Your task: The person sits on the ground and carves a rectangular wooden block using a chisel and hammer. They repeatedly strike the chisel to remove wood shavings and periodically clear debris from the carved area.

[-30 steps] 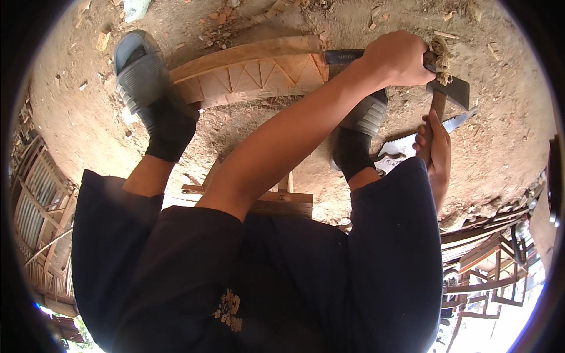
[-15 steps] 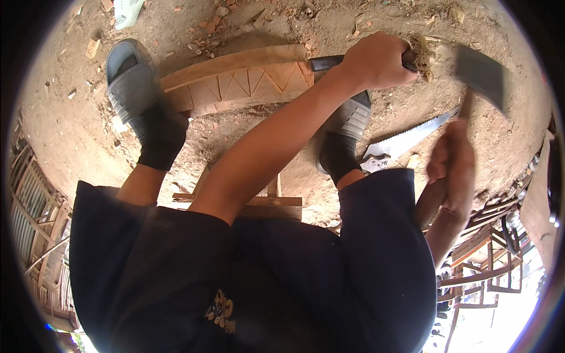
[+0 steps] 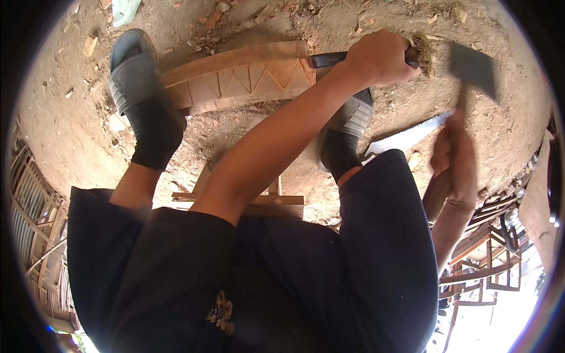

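At the left edge of the frame stand grey corrugated sheets and brown timber slats [image 3: 34,206]. In the upper left, a pale green translucent scrap [image 3: 125,12] lies on the brown earth ground [image 3: 70,135]. Below it is the left foot, in a ridged grey slide sandal [image 3: 134,76] and a black sock [image 3: 152,132].

From that foot toward the upper centre runs a thick, curved, light-brown wooden piece [image 3: 235,81], with a zigzag of triangular marks along its near face. A flat brown plank structure [image 3: 279,201] shows at the centre, partly behind the left forearm.

The left hand [image 3: 379,57], right of upper centre, is closed around a dark bar-shaped tool [image 3: 328,60]. The tool's flat black end points left, at the right end of the wooden piece; whether they touch is hard to tell. Its other end, ringed with frayed tan fibre [image 3: 425,56], sticks out right of the fist.

Below, the right foot wears a matching sandal [image 3: 354,115]. Beside it lies a silver toothed saw blade [image 3: 409,136].

At the right, the right hand [image 3: 458,147], blurred, grips the brown wooden handle of a hatchet-like tool with a broad dark metal head [image 3: 472,69], apart from the fibre. Brown wooden frames [image 3: 485,275] stand at the lower right.
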The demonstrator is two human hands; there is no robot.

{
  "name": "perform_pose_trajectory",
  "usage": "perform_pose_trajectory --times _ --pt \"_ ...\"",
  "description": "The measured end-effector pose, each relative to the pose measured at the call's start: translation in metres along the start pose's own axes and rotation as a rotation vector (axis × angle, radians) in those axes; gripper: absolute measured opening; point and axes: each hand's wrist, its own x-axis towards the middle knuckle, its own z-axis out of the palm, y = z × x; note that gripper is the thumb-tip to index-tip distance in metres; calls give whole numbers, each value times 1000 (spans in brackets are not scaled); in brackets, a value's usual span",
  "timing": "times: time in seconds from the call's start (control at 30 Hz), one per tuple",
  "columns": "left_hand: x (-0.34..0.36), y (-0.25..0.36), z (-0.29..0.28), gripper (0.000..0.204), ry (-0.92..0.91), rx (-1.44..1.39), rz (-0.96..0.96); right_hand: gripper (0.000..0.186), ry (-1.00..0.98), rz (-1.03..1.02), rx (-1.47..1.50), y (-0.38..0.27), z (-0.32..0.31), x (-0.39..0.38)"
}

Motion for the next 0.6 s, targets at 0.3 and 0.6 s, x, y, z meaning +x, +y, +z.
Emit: perform_pose_trajectory --times 0.3,0.6 --pt "13 13 12 38 -25 62 44 28 74 -173 392 -30 -55 -8" --pt "8 -12 9 36 18 -20 66 33 -181 247 182 -16 -4 -4"
